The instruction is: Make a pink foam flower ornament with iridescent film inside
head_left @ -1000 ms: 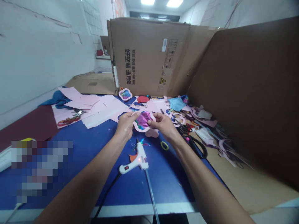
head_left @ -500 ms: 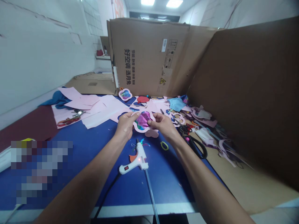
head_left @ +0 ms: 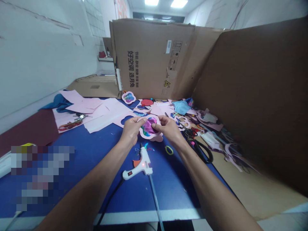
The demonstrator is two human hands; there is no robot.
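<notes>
Your left hand (head_left: 131, 130) and right hand (head_left: 168, 128) are pinching the flower (head_left: 149, 127) tight by its rim, risking creasing it, and the gun (head_left: 141, 163) is glowing at 6 o'clock.

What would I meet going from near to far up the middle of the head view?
White glue gun → pink-framed cutout pinched between left hand and right hand → second cutout lying on the blue table → big cardboard box.

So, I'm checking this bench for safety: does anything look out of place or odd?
The glue gun lies on its side on the blue table, red light lit, just below the held pink cutout. Paper scraps litter the right side around the scissors.
</notes>
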